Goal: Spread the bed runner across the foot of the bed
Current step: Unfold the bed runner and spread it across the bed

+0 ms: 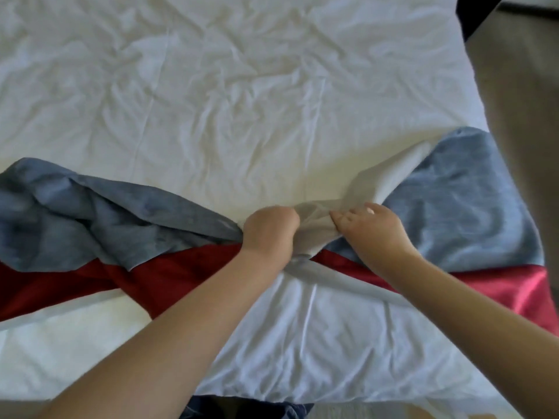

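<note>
The bed runner, blue-grey with a red band and a pale underside, lies across the foot of the white bed. It is twisted at its middle, where the pale underside shows. My left hand grips the bunched cloth at the twist, fingers curled into it. My right hand pinches the pale fold just to the right of the twist. The runner's left half is rumpled; its right half lies flatter and reaches the bed's right edge.
The wrinkled white sheet covers the whole bed beyond the runner. A beige floor runs along the bed's right side. The bed's near edge is at the bottom, with dark clothing below it.
</note>
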Motion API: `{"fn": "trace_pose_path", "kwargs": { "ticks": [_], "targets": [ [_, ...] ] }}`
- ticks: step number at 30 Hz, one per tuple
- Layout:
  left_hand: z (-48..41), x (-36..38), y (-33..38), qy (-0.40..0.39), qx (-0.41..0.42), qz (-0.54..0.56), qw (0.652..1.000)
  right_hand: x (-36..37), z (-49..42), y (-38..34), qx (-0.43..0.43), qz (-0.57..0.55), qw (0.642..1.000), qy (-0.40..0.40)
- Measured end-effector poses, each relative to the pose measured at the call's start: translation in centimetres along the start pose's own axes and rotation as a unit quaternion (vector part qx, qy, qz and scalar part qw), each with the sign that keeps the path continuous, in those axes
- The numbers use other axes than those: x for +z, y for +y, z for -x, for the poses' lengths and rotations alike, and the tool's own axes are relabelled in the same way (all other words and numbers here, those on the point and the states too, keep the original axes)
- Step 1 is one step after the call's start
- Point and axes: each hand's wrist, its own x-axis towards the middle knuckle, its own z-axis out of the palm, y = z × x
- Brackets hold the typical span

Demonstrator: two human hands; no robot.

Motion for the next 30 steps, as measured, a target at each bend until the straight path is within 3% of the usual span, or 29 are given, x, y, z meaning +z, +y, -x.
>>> {"fn": "trace_pose_path", "kwargs": {
  "ticks": [2,3,5,8,11,13,16,19,22,30],
  "targets": [
    [2.4,1.1,1.3,-0.021,0.044,-0.028,0.998,0.4,3.7,-1.1,0.021,-0.013,0.997,0.08],
    [3.8,1.8,1.9,-0.031,0.087,-0.051,0.994,1.0,5.8,-1.8,0.025,-0.026,0.996,0.082],
    [6.0,2.8,3.0,-0.05,0.144,-0.076,0.985,2.1,9.8,-3.4,0.027,-0.032,0.998,0.037],
    [6.6,4.7,3.3,-0.021,0.17,-0.043,0.984,2.7,11.8,-4.4,0.032,-0.088,0.989,-0.112],
    [5.0,4.3,2.9,0.09,0.093,0.056,0.99,1.2,9.5,-2.6,0.093,-0.187,0.963,-0.173],
    [3.3,3.7,2.8,0.163,0.089,0.068,0.98,1.0,7.3,-0.9,0.138,-0.249,0.95,-0.126],
    [1.2,3.3,2.7,0.087,0.008,0.0,0.996,1.1,3.7,2.1,0.131,-0.235,0.962,-0.042],
    [0.1,4.2,2.4,-0.003,-0.051,0.002,0.999,2.1,1.4,4.3,0.037,-0.143,0.986,-0.077],
    [0.3,5.0,1.9,-0.019,-0.014,0.024,0.999,3.6,1.2,4.8,-0.022,-0.123,0.98,-0.152],
    [1.4,4.8,0.3,-0.006,0.063,-0.008,0.998,4.2,2.0,4.8,-0.005,-0.097,0.987,-0.129]
  ]
}}
